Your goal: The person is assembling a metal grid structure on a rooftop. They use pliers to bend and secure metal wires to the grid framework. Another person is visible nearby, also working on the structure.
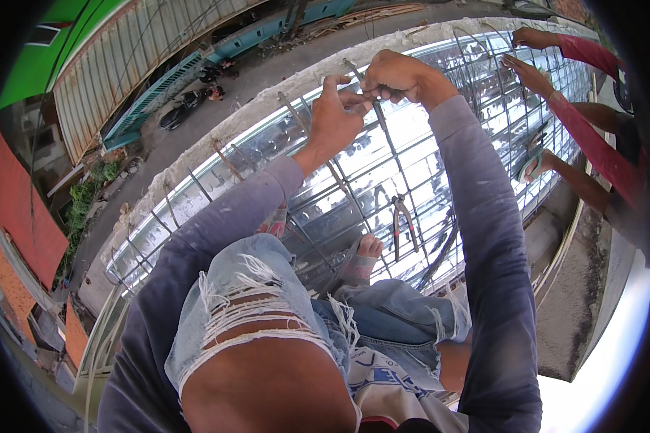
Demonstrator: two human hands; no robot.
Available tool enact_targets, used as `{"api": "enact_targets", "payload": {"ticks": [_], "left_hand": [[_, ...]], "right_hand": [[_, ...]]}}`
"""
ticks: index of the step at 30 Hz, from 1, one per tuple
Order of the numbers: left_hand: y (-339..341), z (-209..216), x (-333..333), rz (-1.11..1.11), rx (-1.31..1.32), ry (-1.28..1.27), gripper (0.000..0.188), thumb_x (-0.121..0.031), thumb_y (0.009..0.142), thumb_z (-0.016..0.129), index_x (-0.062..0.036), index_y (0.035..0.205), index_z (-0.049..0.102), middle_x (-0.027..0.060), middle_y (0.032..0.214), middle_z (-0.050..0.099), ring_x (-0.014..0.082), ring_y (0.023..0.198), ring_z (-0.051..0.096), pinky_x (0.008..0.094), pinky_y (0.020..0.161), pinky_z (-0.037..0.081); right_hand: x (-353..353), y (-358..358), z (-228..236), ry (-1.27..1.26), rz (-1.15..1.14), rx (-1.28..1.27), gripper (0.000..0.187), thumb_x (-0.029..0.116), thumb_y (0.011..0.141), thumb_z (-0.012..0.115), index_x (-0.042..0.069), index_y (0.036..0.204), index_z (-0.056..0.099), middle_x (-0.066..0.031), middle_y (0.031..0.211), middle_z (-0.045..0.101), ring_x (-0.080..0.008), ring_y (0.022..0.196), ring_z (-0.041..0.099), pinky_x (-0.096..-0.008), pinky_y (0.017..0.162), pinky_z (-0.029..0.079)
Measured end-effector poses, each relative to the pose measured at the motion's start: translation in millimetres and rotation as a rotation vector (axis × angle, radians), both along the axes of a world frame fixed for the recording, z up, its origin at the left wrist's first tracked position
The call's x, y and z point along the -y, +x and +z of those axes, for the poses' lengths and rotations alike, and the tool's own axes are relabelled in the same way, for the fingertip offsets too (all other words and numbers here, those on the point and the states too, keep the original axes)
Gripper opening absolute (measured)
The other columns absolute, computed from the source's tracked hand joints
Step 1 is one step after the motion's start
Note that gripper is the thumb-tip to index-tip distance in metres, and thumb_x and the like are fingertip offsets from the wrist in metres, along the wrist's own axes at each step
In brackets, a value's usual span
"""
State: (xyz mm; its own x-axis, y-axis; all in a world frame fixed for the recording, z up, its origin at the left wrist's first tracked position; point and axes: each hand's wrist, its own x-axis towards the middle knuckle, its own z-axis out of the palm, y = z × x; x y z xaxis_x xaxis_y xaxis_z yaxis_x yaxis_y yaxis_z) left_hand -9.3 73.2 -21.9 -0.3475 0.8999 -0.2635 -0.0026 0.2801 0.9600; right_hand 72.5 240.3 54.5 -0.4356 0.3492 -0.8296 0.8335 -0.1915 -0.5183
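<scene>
My right hand [401, 76] is closed in a pinch at the upper middle, close to the far edge of a steel rebar grid [395, 150]. My left hand [332, 123] meets it from the left, thumb and fingers bent together and the index finger raised. Their fingertips come together beside one rebar rod [380, 121]; whatever they pinch is too small to make out. Below the hands, a pair of pincers [404, 218] with red handles lies on the grid, jaws pointing away from me. Shiny metal decking [422, 177] shows under the bars.
A co-worker's hand [531, 76] and sandalled foot [538, 166] are over the grid at right. Rod ends such as this one [227, 160] stick out toward a rough concrete edge [195, 148]. Beyond it, far below, runs a street [249, 101] with a parked motorbike [182, 110].
</scene>
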Motion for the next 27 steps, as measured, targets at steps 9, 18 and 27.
{"api": "enact_targets", "payload": {"ticks": [9, 18, 27], "left_hand": [[14, 17, -3, -0.038, -0.118, 0.071, 0.021, -0.012, 0.088, 0.078, -0.0034, 0.104, 0.067, 0.0124, 0.099, 0.075, 0.0275, 0.093, 0.072, 0.042, 0.087, 0.052], [32, 18, -9, -0.072, -0.543, 0.089, 0.01, -0.016, 0.093, 0.074, -0.0079, 0.096, 0.068, 0.0093, 0.095, 0.065, 0.0307, 0.086, 0.064, 0.0472, 0.083, 0.045], [26, 2, -15, 0.009, -0.155, 0.066, 0.013, -0.01, 0.094, 0.075, 0.0009, 0.091, 0.069, 0.0055, 0.078, 0.071, 0.0107, 0.07, 0.065, 0.0304, 0.064, 0.05]], "right_hand": [[-9, 25, -22, 0.06, -0.035, -0.052, 0.021, 0.016, 0.083, 0.069, 0.005, 0.067, 0.062, -0.0024, 0.064, 0.055, -0.0127, 0.056, 0.049, -0.0295, 0.046, 0.034], [-4, 47, -51, 0.323, 0.024, -0.076, 0.024, 0.012, 0.081, 0.069, -0.004, 0.065, 0.062, -0.0086, 0.061, 0.056, -0.0183, 0.057, 0.049, -0.0394, 0.05, 0.04], [47, 85, -23, 0.616, 0.059, 0.121, 0.035, 0.028, 0.089, 0.064, -0.003, 0.101, 0.075, -0.0286, 0.1, 0.074, -0.0427, 0.101, 0.072, -0.0478, 0.092, 0.058]]}}
